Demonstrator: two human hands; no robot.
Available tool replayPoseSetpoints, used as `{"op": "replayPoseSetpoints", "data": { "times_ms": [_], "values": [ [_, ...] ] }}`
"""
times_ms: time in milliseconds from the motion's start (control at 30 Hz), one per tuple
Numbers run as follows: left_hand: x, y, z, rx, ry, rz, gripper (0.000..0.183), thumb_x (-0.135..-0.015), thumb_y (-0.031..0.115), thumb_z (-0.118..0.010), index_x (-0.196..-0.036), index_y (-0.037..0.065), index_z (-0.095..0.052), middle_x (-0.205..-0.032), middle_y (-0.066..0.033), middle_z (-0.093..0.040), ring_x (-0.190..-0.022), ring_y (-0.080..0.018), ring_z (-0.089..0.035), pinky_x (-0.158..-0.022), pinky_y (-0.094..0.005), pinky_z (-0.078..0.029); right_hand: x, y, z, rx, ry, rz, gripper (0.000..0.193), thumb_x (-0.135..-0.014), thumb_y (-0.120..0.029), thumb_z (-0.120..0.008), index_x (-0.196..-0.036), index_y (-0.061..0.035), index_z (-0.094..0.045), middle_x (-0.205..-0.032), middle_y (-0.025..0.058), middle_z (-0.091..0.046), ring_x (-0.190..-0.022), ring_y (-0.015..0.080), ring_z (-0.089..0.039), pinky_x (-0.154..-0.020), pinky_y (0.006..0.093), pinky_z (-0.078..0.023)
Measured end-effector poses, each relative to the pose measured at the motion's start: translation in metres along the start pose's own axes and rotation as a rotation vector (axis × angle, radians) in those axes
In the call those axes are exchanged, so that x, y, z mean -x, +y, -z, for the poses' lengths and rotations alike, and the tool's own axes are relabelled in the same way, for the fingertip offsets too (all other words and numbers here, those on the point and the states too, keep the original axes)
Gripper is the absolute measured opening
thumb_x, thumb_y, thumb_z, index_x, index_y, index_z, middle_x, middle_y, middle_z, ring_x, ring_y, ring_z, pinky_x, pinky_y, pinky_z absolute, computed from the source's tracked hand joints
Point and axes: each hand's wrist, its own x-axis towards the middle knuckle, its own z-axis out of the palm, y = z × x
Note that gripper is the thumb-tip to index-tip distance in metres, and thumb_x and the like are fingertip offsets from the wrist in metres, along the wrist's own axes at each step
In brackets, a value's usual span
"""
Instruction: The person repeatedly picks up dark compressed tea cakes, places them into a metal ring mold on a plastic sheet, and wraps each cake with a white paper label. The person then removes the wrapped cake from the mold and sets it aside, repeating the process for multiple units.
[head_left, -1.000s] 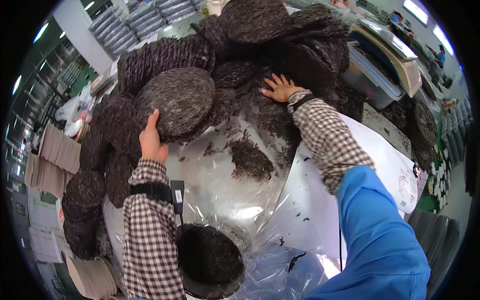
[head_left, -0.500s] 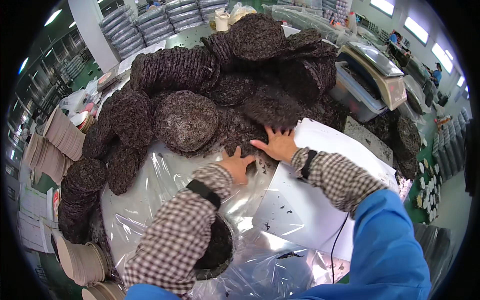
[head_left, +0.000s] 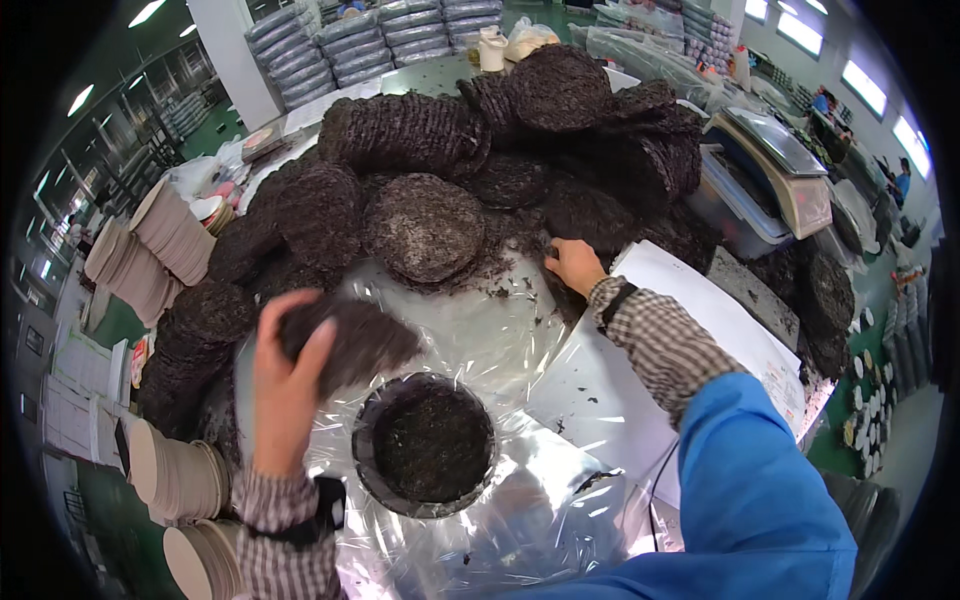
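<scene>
My left hand grips a dark dried seaweed disc, smeared by motion, thumb and fingers apart around its edge. Just right of it, a round dark bowl stands on clear plastic sheeting, with loose dark flakes inside. Farther up, my right hand has its fingers curled onto dark dried seaweed at the near side of the heap; the fingertips are partly hidden. A paler, browner seaweed disc leans at the front of the heap, between the two hands and beyond them.
Stacks of seaweed discs ring the table's far side. White paper sheets and a black cord lie on the right. A scale and clear plastic tub stand behind. Cardboard-coloured round discs are stacked at left.
Both hands were spread flat on the seaweed at the heap. My left hand has come back leftward with a disc, uncovering the bowl; my right hand's fingers have curled.
</scene>
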Motion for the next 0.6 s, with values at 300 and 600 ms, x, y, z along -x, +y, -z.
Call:
{"op": "replayPoseSetpoints", "data": {
  "times_ms": [300, 600],
  "values": [
    [0.092, -0.044, 0.047, 0.493, 0.525, 0.143, 0.028, -0.095, 0.013, -0.064, -0.118, 0.0, -0.053, -0.116, -0.0099, -0.063, -0.102, -0.0175, -0.063, -0.088, -0.0311, -0.051, 0.146, -0.235, 0.058, -0.043, -0.198, 1.056, 0.062, -0.091, -0.049, -0.06, -0.137, -0.0087, -0.05, -0.144, 0.0143, -0.042, -0.129, 0.0291, -0.045, -0.104, 0.0438, -0.046],
    [0.013, -0.026, -0.007, 0.7, 0.17, 0.29, 0.04, -0.09, 0.01, -0.069, -0.125, 0.0, -0.052, -0.118, -0.0097, -0.062, -0.107, -0.0192, -0.061, -0.087, -0.0339, -0.054, -0.022, 0.072, -0.001, 0.711, 0.069, -0.11, 0.083, -0.072, -0.029, -0.078, -0.143, -0.0111, -0.038, -0.147, 0.0189, -0.038, -0.139, 0.0401, -0.032, -0.107, 0.0686, -0.022]
  ]
}}
